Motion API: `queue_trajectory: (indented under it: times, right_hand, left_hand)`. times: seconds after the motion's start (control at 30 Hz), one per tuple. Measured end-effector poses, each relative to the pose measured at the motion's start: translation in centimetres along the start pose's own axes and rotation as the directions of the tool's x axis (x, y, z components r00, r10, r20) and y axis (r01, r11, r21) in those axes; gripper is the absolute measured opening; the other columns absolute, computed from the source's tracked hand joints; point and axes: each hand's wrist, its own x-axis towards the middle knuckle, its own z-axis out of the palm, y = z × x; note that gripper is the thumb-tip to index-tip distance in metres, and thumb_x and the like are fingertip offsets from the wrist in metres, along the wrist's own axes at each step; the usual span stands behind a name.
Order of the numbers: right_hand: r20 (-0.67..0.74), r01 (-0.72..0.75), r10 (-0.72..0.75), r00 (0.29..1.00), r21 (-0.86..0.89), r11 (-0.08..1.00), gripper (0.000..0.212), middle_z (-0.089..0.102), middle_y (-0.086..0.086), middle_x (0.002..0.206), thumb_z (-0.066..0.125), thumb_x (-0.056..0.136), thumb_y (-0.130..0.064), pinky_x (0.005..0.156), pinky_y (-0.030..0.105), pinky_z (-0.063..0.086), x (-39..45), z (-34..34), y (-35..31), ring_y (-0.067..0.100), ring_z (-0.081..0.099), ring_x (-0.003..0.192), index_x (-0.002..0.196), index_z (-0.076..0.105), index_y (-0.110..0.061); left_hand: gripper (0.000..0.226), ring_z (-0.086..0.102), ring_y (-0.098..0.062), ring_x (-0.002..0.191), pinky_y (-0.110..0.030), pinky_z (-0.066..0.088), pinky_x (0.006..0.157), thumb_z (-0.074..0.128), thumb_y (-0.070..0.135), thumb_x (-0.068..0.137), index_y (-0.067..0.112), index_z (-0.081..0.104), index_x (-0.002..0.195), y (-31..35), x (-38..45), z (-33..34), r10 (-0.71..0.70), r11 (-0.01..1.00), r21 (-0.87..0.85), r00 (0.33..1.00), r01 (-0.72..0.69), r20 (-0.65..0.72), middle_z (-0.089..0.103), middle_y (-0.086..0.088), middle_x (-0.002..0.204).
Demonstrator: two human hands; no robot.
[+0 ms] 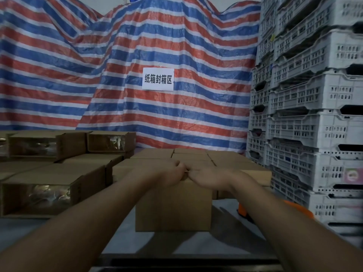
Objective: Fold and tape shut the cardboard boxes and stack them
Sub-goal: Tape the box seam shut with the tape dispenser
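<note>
A brown cardboard box (173, 207) stands upright on the table in front of me, its near face toward the camera. My left hand (172, 170) and my right hand (208, 177) both lie on its top, knuckles almost touching at the middle. The left hand's fingers are curled over the top; the right hand lies flatter, pressing down. The top flaps are hidden under my hands. An orange tape dispenser (243, 210) sits on the table to the right of the box.
Taped boxes (45, 191) are stacked at the left, and more closed boxes (196, 156) fill the space behind. Grey plastic crates (314, 107) tower at the right. A striped tarp (117, 65) with a white sign (158, 79) hangs behind.
</note>
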Motion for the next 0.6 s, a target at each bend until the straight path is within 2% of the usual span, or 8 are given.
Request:
queue_trajectory:
  times: [0.07,0.2,0.3,0.37,0.4,0.47,0.53,0.6]
  right_hand:
    - [0.000,-0.012,0.012,1.000,-0.007,1.000,0.048,0.035,-0.001,0.160,0.027,0.108,-0.041,0.117,0.036,0.022,0.3,0.1,0.4,0.018,0.032,0.145,0.156,0.030,-0.031]
    - [0.025,0.009,-0.011,1.000,0.062,0.998,0.048,0.039,-0.003,0.158,0.026,0.108,-0.046,0.118,0.037,0.024,0.5,0.5,0.7,0.017,0.035,0.143,0.152,0.037,-0.033]
    - [-0.029,0.020,-0.014,0.999,0.184,0.983,0.045,0.048,-0.006,0.149,0.029,0.107,-0.047,0.101,0.028,0.033,0.0,0.3,0.8,0.010,0.047,0.126,0.146,0.045,-0.033]
    - [-0.207,-0.003,0.064,0.976,0.282,0.960,0.037,0.058,-0.004,0.132,0.033,0.108,-0.040,0.087,0.025,0.040,-0.7,-0.3,1.4,0.010,0.055,0.110,0.132,0.056,-0.024]
    - [-0.322,-0.013,0.099,0.942,0.260,0.966,0.030,0.062,-0.006,0.116,0.036,0.107,-0.036,0.079,0.022,0.040,-1.3,-0.7,2.0,0.009,0.057,0.099,0.115,0.062,-0.024]
    - [-0.486,-0.118,0.070,0.871,-0.068,0.991,0.029,0.062,-0.005,0.087,0.041,0.104,-0.032,0.063,0.021,0.041,-3.0,-1.5,3.6,0.011,0.058,0.079,0.083,0.059,-0.024]
    - [-0.456,-0.298,0.098,0.885,-0.390,0.872,0.027,0.064,0.000,0.096,0.041,0.101,-0.035,0.074,0.029,0.051,-4.5,-1.7,5.3,0.017,0.060,0.090,0.092,0.063,-0.022]
    - [-0.408,-0.429,0.243,0.880,-0.467,0.773,0.035,0.064,0.001,0.113,0.038,0.099,-0.043,0.087,0.034,0.051,-6.0,-1.5,6.7,0.021,0.060,0.102,0.111,0.064,-0.022]
  left_hand:
    - [0.057,0.035,-0.021,0.140,-0.042,0.026,0.116,0.017,0.056,0.101,0.032,0.039,0.147,-0.4,-0.1,0.0,0.012,1.000,0.002,1.000,-0.012,0.026,0.039,0.000,0.154]
    - [0.065,0.023,-0.021,0.147,-0.046,0.016,0.117,0.013,0.070,0.095,0.042,0.028,0.152,-0.8,-0.9,0.9,0.047,0.998,-0.038,0.997,-0.045,0.059,0.027,0.003,0.160]
    - [0.061,0.023,-0.024,0.147,-0.044,0.017,0.116,0.014,0.064,0.099,0.039,0.027,0.153,-0.4,-0.7,1.0,0.027,0.998,-0.063,0.997,-0.022,0.077,0.027,-0.001,0.160]
    - [0.058,0.022,-0.023,0.147,-0.044,0.016,0.116,0.017,0.060,0.101,0.037,0.027,0.153,-0.5,-0.4,1.1,0.029,0.998,-0.052,0.997,-0.025,0.077,0.027,-0.001,0.160]
    - [0.057,0.021,-0.022,0.148,-0.045,0.015,0.117,0.018,0.060,0.101,0.037,0.028,0.153,-0.7,-0.4,1.2,0.029,0.998,-0.050,0.997,-0.025,0.071,0.026,0.000,0.161]
    - [0.056,0.018,-0.021,0.148,-0.045,0.013,0.117,0.021,0.059,0.101,0.037,0.028,0.152,-0.9,-0.3,1.4,0.038,0.998,-0.046,0.998,-0.035,0.055,0.025,0.002,0.161]
    - [0.056,0.017,-0.022,0.149,-0.046,0.012,0.117,0.021,0.059,0.101,0.037,0.027,0.153,-1.0,-0.2,1.3,0.034,0.998,-0.046,0.998,-0.031,0.062,0.023,0.001,0.162]
    - [0.056,0.017,-0.022,0.149,-0.046,0.012,0.117,0.021,0.059,0.101,0.038,0.027,0.152,-1.0,-0.2,1.3,0.029,0.999,-0.043,0.997,-0.026,0.070,0.022,0.001,0.162]
